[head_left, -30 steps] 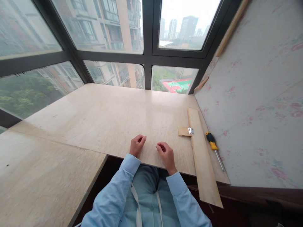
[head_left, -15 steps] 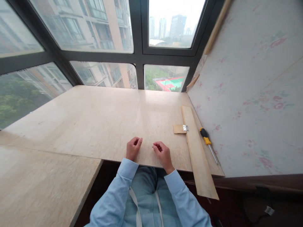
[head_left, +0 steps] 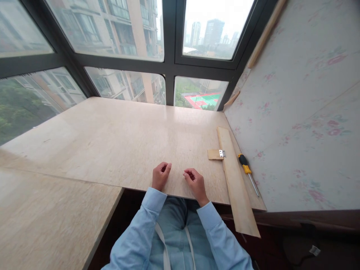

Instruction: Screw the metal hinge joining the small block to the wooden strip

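Note:
Both hands rest near the front edge of the pale stone sill [head_left: 120,131], a short gap between them. My left hand [head_left: 161,176] is curled into a loose fist, and I see nothing in it. Opposite it, my right hand [head_left: 196,184] is also loosely closed, thumb near the fingertips, with no object showing. To the right lies a long wooden board [head_left: 238,183], its near end jutting past the sill's edge. A metal hinge [head_left: 222,153] joins it to a small wooden piece [head_left: 215,154]. Beyond the board lies a yellow-and-black screwdriver [head_left: 247,169], shaft pointing toward me.
A papered wall [head_left: 303,112] with flowers bounds the sill on the right. Dark window frames [head_left: 170,67] stand along the back and left. Another stone slab [head_left: 50,217] extends at the lower left. A dark gap lies below the sill's front edge.
The camera view has shifted slightly, so everything sits a little differently in the picture. Both hands keep their closed pose and place on the sill; the board and screwdriver have not moved.

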{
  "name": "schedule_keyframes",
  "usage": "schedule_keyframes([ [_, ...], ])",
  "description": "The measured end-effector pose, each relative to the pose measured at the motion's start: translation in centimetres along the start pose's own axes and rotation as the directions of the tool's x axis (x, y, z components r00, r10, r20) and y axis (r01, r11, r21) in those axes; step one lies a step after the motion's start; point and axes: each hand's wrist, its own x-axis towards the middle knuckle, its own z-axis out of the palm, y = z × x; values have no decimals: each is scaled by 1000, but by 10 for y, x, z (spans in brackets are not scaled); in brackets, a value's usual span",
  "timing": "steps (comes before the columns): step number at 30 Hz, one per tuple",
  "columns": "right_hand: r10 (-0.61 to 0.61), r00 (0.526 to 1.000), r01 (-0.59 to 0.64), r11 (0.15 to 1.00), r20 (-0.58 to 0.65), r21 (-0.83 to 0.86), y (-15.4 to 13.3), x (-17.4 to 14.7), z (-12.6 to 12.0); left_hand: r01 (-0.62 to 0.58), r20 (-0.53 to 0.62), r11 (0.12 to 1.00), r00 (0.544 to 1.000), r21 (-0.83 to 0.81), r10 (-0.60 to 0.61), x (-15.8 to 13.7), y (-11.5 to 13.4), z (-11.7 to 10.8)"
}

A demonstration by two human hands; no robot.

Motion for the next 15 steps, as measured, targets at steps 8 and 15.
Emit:
schedule_keyframes([
  [8,35,999,-35,999,-9,36,-1,4,4,26,-31,998,999,63,-24,4,-1,0],
  [15,137,990,-141,977,36,158,-35,-21,-23,118,-126,947,989,298,-84,-3,6,23],
])
